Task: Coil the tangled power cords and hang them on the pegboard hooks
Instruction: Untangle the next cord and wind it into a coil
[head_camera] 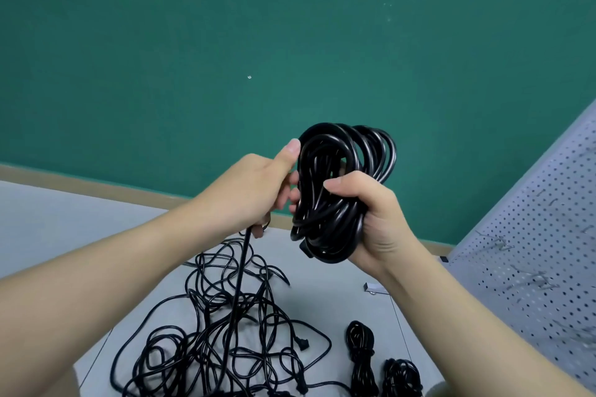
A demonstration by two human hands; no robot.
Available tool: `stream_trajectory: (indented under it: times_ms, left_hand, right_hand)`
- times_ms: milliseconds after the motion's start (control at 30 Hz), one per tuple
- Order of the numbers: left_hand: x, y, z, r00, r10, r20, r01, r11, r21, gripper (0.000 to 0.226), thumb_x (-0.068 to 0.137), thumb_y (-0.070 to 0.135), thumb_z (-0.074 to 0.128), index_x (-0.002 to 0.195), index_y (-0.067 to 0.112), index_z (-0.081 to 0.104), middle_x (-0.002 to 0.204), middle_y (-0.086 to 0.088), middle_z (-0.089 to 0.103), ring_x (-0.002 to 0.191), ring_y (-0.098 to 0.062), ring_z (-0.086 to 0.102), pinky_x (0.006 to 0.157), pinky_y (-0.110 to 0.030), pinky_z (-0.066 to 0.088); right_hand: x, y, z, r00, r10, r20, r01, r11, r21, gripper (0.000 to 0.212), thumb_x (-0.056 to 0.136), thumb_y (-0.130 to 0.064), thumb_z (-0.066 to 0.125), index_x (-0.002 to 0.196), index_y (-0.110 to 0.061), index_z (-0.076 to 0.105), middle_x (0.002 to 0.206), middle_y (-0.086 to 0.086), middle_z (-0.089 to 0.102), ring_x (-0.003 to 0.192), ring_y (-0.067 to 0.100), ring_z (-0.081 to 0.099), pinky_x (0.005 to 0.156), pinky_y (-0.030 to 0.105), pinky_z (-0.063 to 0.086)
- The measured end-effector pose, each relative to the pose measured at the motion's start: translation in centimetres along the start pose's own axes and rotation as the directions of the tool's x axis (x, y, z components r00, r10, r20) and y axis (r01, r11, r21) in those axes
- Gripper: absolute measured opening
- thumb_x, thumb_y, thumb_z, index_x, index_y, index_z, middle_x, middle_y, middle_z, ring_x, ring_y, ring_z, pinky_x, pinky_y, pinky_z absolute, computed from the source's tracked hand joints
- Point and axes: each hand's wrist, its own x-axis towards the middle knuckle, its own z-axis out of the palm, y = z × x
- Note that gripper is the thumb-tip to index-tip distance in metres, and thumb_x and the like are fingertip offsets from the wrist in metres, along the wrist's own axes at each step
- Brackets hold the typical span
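- We see the right hand [371, 219] gripping a black coiled cord [335, 190] held up in mid-air, centre of the view, in front of the green wall [290, 26].
- Right fingers curl tight round the lower half of the coil; thumb [342, 184] presses across the front of the loops; the other fingertips are hidden behind the bundle.
- The coil's loops stand upright above the right hand, bunched side by side.
- The left hand [258, 190] sits just left of the coil, thumb [290, 151] straight and touching the coil's left edge near the top.
- Left fingers curl closed round the loose strand [240, 274], which drops from the bottom of the fist down to the floor.
- That strand runs into the tangled pile of cords [219, 342] lying on the grey floor [48, 219], near and left of centre.
- Two already coiled bundles [361, 354] lie on the floor, near right, just beside each other.
- The white pegboard [532, 251] leans at the far right, with metal hooks [496, 242] on it; hook detail is blurred.
- We cannot tell whether the left fingertips also touch the coil's back.
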Motion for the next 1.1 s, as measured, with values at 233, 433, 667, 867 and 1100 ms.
stream_trajectory:
  times_ms: [233, 433, 667, 867, 1100]
  left_hand:
    - [0.2, -1.2, 0.6, 0.974, -0.104, 0.2, 0.138, 0.977, -0.162, 0.047, 0.111, 0.041, 0.031, 0.078, 0.015, 0.052, 0.055, 0.007, 0.031, 0.047, -0.015, 0.025, 0.056, -0.031, 0.03]
    - [0.2, -0.9, -0.5, 0.959, -0.023, 0.282, 0.099, 0.961, -0.26, 0.05, 0.112, 0.038, 0.032, 0.074, 0.013, 0.053, 0.058, 0.002, 0.024, 0.053, -0.017, 0.017, 0.049, -0.025, 0.024]
    - [-0.5, -1.1, -0.3, 0.881, -0.162, 0.444, 0.24, 0.962, -0.127, 0.079, 0.102, 0.066, 0.028, 0.056, 0.01, 0.059, 0.05, -0.004, 0.036, 0.046, -0.021, 0.042, 0.068, -0.039, 0.055]
    - [-0.4, -1.3, 0.0, 0.904, -0.201, 0.376, 0.203, 0.979, 0.036, 0.085, 0.083, 0.091, 0.028, 0.055, 0.015, 0.055, 0.055, -0.002, 0.025, 0.05, -0.02, 0.03, 0.058, -0.03, 0.048]
    - [-0.6, -1.2, -2.1, 0.953, -0.088, 0.288, 0.012, 0.967, 0.255, 0.061, 0.1, 0.065, 0.042, 0.068, 0.015, 0.054, 0.051, 0.003, 0.031, 0.049, -0.017, 0.024, 0.048, -0.026, 0.023]
  right_hand:
    - [0.0, -0.6, 0.2, 0.997, -0.059, -0.058, 0.063, 0.996, 0.068, 0.043, 0.073, -0.016, 0.053, 0.104, 0.008, 0.07, 0.092, 0.022, 0.069, 0.08, 0.029, 0.067, 0.073, 0.032, 0.061]
    - [0.3, -0.4, -0.8, 0.997, -0.01, -0.07, 0.003, 0.995, -0.097, 0.063, 0.065, -0.026, 0.067, 0.119, 0.006, 0.07, 0.104, 0.027, 0.064, 0.099, 0.036, 0.057, 0.085, 0.05, 0.051]
    - [0.2, 0.0, -0.5, 0.997, 0.026, 0.07, -0.023, 0.999, -0.047, 0.075, 0.057, -0.031, 0.077, 0.121, 0.007, 0.069, 0.104, 0.031, 0.061, 0.098, 0.043, 0.053, 0.075, 0.044, 0.056]
    - [0.0, -0.7, -0.1, 0.996, -0.064, -0.059, 0.069, 0.993, 0.094, 0.034, 0.072, -0.018, 0.057, 0.095, 0.002, 0.073, 0.098, 0.018, 0.071, 0.092, 0.031, 0.069, 0.087, 0.044, 0.059]
    - [0.3, -3.5, -3.5, 0.948, -0.264, -0.179, 0.308, 0.903, 0.3, 0.024, 0.081, -0.021, 0.052, 0.08, -0.003, 0.068, 0.089, 0.014, 0.059, 0.079, 0.027, 0.06, 0.091, 0.045, 0.055]
